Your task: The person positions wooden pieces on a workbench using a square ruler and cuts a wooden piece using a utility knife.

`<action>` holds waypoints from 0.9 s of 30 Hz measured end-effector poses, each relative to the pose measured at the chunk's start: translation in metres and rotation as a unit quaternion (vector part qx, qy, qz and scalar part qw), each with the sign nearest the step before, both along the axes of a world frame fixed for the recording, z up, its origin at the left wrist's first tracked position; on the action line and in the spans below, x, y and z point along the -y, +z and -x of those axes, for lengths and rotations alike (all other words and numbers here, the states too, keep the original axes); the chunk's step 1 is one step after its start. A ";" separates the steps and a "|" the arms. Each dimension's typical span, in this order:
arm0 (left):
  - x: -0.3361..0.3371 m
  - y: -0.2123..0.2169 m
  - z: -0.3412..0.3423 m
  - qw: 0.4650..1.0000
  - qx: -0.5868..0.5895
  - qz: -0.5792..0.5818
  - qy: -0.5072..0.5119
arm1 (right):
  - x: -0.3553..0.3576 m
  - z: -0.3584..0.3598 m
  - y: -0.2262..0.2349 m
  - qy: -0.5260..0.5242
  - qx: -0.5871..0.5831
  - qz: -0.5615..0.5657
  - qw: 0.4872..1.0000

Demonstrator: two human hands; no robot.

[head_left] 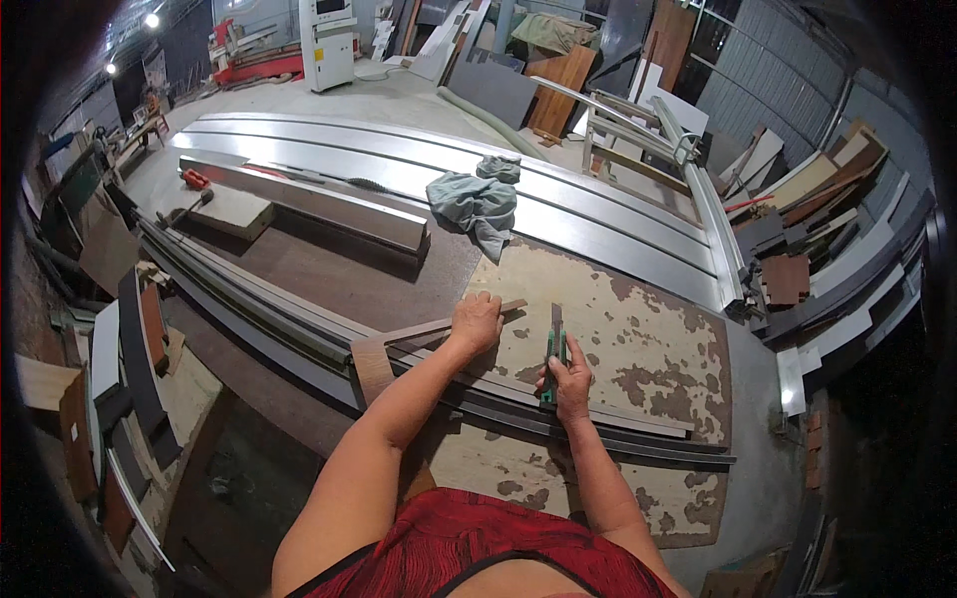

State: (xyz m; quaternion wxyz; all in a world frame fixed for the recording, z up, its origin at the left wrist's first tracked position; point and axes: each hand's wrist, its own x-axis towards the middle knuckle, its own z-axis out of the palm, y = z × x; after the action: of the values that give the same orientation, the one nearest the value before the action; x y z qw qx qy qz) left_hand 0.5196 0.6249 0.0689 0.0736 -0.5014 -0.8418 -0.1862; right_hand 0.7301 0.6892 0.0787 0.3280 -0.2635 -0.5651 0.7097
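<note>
Near the middle of the worktable my left hand [478, 321] is closed on a thin wooden strip [419, 329], whose far end pokes out past my fingers on the right. To the right of it, my right hand [569, 381] grips a green-handled hand tool [553, 367] with a flat, narrow grey blade pointing away from me. The blade does not touch the strip. I cannot tell whether the tool is a knife or a scraper. A light wooden board piece [372, 369] lies by the strip's left end, partly behind my left forearm. Both hands are above a worn, patchy tabletop [638, 339].
Dark metal rails [638, 439] cross the table before me. A grey-green cloth [474, 204] lies beyond my hands, beside a long metal beam [309, 204] and a silver slotted table [588, 219]. Board offcuts [110, 369] lean at left; more boards [827, 199] stack at right.
</note>
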 end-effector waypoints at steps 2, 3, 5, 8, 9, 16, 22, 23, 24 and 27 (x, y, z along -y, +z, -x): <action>0.007 0.010 0.000 0.998 0.033 -0.050 -0.029 | 0.001 -0.001 -0.002 -0.007 0.001 0.004 1.000; 0.013 0.015 0.003 0.998 0.030 -0.043 -0.033 | 0.001 0.000 -0.004 -0.010 -0.002 0.010 1.000; 0.031 0.036 0.011 0.996 0.010 -0.062 -0.066 | -0.003 0.000 -0.007 -0.003 -0.007 0.010 1.000; 0.073 0.077 0.020 0.995 0.035 -0.018 -0.092 | -0.010 0.001 -0.011 0.000 -0.011 0.001 1.000; 0.093 0.088 0.024 0.994 0.042 -0.011 -0.102 | -0.008 0.001 -0.006 0.004 -0.010 0.009 1.000; 0.204 0.114 0.017 0.990 0.085 0.105 -0.047 | -0.016 0.000 -0.007 0.008 -0.014 0.004 1.000; 0.260 0.088 -0.023 0.989 -0.008 0.107 -0.105 | -0.008 -0.001 -0.002 0.010 -0.010 0.013 1.000; 0.261 0.090 -0.031 0.989 -0.007 0.105 -0.105 | -0.008 -0.001 -0.003 0.004 -0.013 0.007 1.000; 0.260 0.093 -0.040 0.981 -0.012 0.166 -0.104 | -0.008 -0.002 -0.003 -0.002 -0.016 0.001 1.000; 0.266 0.082 -0.047 0.960 -0.052 0.249 -0.120 | -0.005 0.001 -0.006 0.004 -0.005 0.008 1.000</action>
State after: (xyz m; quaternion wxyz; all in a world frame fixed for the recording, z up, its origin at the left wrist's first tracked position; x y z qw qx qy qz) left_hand 0.5670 0.3584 0.1505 -0.0326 -0.6105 -0.7899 0.0483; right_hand 0.7291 0.6947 0.0725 0.3256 -0.2603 -0.5586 0.7171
